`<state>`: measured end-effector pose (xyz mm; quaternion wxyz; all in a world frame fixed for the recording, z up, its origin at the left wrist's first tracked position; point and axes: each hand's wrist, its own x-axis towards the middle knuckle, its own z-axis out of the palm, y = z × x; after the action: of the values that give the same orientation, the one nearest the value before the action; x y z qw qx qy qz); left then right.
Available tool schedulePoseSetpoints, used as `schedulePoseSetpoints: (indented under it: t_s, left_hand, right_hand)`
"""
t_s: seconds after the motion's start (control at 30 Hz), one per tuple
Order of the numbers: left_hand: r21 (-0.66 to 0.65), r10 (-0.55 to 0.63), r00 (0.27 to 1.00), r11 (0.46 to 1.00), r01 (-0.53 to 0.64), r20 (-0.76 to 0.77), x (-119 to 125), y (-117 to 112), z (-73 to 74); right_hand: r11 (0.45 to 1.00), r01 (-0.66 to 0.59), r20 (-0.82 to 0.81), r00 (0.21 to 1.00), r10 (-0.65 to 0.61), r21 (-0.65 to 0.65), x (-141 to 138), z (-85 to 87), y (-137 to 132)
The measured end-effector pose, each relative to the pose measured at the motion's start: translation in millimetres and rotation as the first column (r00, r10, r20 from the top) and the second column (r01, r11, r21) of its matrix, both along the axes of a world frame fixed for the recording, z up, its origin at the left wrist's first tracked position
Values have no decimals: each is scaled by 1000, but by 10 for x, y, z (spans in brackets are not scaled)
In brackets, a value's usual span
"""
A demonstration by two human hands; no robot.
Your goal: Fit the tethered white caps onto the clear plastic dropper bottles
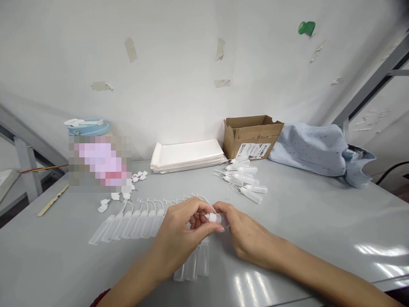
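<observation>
Above the middle of the table my left hand (pixel 188 224) is closed, thumb and fingers around a white needle-tip cap (pixel 212 217). Closed around the small translucent squeeze bottle (pixel 223 219) under that cap is my right hand (pixel 249 234), whose fingers hide most of the body. A row of similar bottles (pixel 128 224) with looped tails lies left of my hands. Several more bottles (pixel 191 265) lie below my left wrist, partly covered by it. Loose white caps (pixel 115 196) are scattered at the left. Another pile of bottles (pixel 244 179) lies beyond my right hand.
White padded envelopes (pixel 188 154) are stacked against the wall, beside an open cardboard box (pixel 252 136). Pale blue cloth (pixel 309 149) lies at right. A blue-lidded container (pixel 89 127) stands at left behind a pixelated area, with a thin wooden strip (pixel 53 200) near the table edge.
</observation>
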<state>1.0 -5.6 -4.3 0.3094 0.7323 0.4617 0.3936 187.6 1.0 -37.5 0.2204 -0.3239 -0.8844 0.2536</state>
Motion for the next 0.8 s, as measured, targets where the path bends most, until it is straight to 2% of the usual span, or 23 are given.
schedulePoseSetpoints:
  t_s: [0.13,0.2,0.37,0.5,0.57,0.7,0.8]
  left_hand:
    - [2,33,998,999,-33,-56,35,-15,-14]
    - [7,47,994,999,-47,-97,46,-18,-20]
    - [65,26,994,998,-19,-107,30,3,-51]
    - [66,-146,989,987,148,-27,5,11,-40]
    - [58,-195,981,979,195,-9,3,7,-25]
    - [133,-153,987,978,158,-49,8,8,-14]
    - [186,-142,988,971,151,-61,3,18,-18]
  right_hand:
    - [996,16,52,998,-21,84,-28,35,-13]
    - [997,27,83,996,-33,68,-36,90,-27]
    - [989,-20,34,999,26,-149,-7,232,-24]
    - [968,1,-95,995,-25,-251,4,251,-7]
    - [961,17,-139,989,-57,-276,-6,247,-9]
    - [940,11,-216,972,-90,-342,-21,260,-11]
    - [895,-16,-288,949,-127,-447,-22,268,-1]
